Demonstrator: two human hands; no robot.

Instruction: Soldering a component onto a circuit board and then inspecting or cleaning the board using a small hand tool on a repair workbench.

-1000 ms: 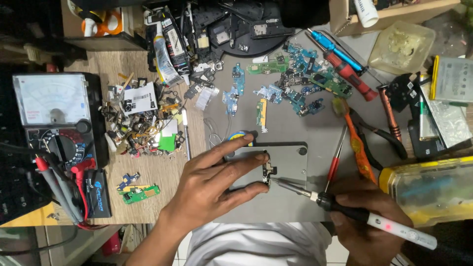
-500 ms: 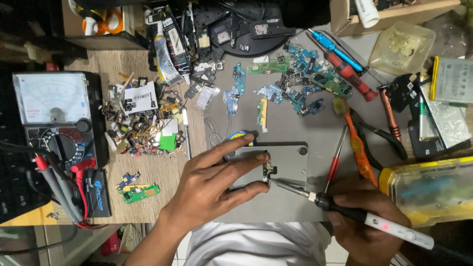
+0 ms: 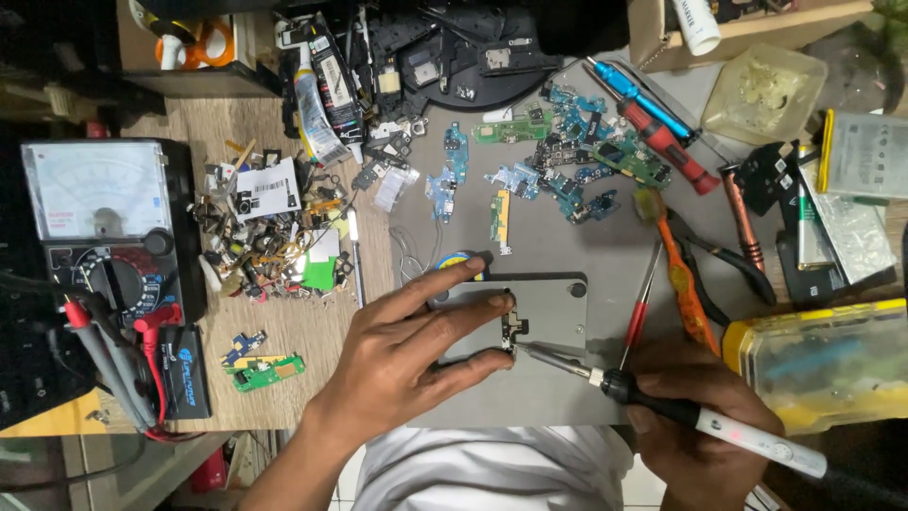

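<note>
My left hand rests on a grey metal block at the middle of the grey mat, its fingertips pinning a small dark circuit part against the block. My right hand grips a soldering iron with a black grip and white body. The iron's thin metal tip reaches left and touches the small part just below my left fingertips. A small round solder tin sits just beyond my left index finger.
An analog multimeter with red and black probes stands at the left. Loose small parts and blue and green circuit boards litter the bench. Screwdrivers, orange-handled pliers and a yellow-lidded plastic box lie at the right.
</note>
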